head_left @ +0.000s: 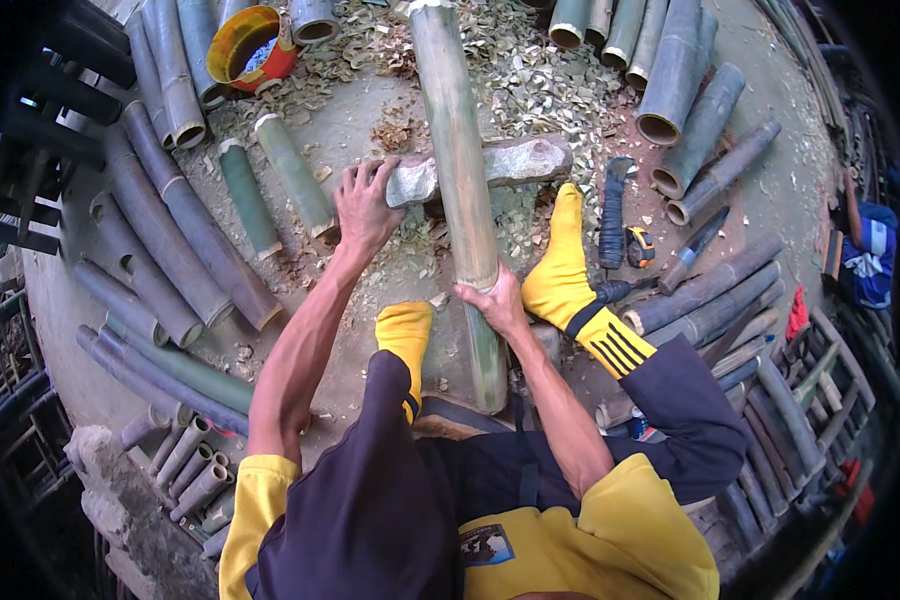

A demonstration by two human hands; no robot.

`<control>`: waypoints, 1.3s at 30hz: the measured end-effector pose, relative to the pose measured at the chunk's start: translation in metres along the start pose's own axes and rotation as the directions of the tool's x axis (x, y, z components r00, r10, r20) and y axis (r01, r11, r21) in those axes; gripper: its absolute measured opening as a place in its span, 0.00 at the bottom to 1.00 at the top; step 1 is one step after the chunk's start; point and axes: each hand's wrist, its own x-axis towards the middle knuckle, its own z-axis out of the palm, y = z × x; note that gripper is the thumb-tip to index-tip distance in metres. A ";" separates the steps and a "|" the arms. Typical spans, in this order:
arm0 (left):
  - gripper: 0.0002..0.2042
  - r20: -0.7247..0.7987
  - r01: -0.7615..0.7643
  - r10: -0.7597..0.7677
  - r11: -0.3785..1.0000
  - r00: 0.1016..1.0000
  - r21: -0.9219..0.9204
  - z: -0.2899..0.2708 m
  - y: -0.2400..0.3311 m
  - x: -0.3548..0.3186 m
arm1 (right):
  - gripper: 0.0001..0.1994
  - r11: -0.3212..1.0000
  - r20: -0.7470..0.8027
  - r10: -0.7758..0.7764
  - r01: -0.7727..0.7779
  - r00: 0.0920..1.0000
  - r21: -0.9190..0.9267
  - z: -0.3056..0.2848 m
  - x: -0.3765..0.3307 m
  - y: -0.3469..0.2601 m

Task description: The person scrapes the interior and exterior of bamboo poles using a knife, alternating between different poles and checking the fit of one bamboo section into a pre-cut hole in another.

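A thick pale-green bamboo pole (457, 150) lies lengthwise in front of me, across a rough grey-white block (525, 160) that looks like stone or weathered wood. My left hand (368, 207) is closed over the left end of this block, fingers bent across its far side and thumb at its near edge. Around the lower part of the pole, near a joint, wraps my right hand (498, 303), thumb on top and the other fingers partly hidden beneath. The pole's near end comes down between my feet in yellow socks (558, 262).
Cut bamboo lengths (175, 240) lie at both sides. A dark wrapped tool handle (615, 212) and a tape measure (640, 246) sit by my right foot. An orange-yellow bucket (253, 48) stands far left, near scattered chips (560, 90). A person in blue (867, 258) is at far right.
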 end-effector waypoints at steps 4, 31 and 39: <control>0.37 -0.003 -0.037 0.037 0.999 0.999 -0.021 -0.003 -0.014 -0.014 | 0.31 0.994 0.038 0.102 -0.099 0.994 -0.055 0.006 -0.022 0.021; 0.29 0.513 0.572 -0.366 0.067 0.776 -0.818 0.003 0.019 0.188 | 0.26 0.923 0.211 0.173 -0.233 0.962 0.306 -0.004 -0.020 0.009; 0.22 0.453 0.479 -0.351 -0.016 0.819 -0.878 -0.035 0.003 0.166 | 0.34 0.995 0.085 -0.002 -0.007 0.996 0.100 -0.005 -0.014 0.004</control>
